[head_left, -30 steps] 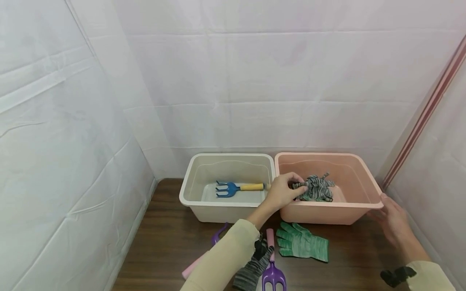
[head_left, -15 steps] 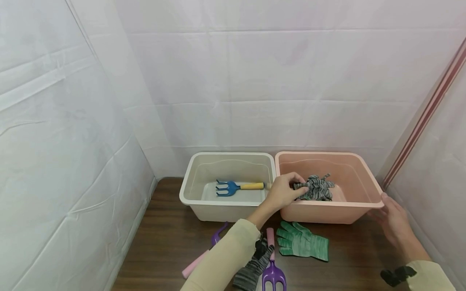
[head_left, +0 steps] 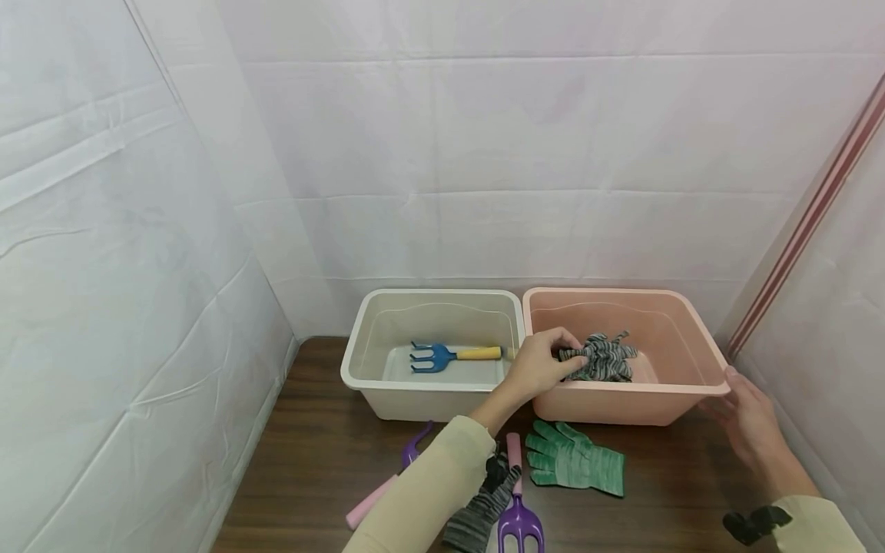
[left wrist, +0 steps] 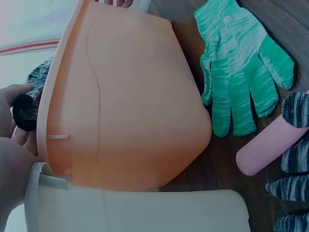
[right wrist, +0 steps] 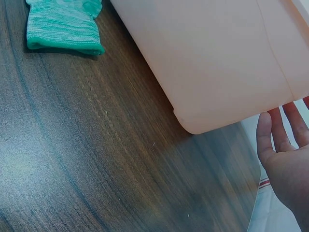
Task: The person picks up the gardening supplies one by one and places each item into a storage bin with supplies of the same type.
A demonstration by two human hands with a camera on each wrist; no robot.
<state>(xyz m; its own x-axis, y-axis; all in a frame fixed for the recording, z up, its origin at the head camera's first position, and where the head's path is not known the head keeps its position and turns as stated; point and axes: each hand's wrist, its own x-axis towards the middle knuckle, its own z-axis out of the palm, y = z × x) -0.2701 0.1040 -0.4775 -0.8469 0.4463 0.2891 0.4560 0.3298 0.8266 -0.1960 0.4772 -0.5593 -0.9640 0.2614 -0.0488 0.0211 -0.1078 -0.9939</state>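
Your left hand (head_left: pixel 542 365) pinches the striped glove (head_left: pixel 610 359) between thumb and fingers, inside the pink bin (head_left: pixel 615 405). Your right hand (head_left: pixel 743 411) has its fingers extended, touching that bin's far-right end. Just left of your left hand, the blue rake (head_left: pixel 434 359) lies in the white bin (head_left: pixel 422 403). Between your hands and nearer to you, the green glove (head_left: pixel 577 465) lies flat on the surface (head_left: pixel 664 491); the purple fork (head_left: pixel 520 521) and dark glove (head_left: pixel 473 522) lie beside your left forearm.

Peach bin (head_left: pixel 622 403): passage from above; walls (head_left: pixel 601 312) block sides.
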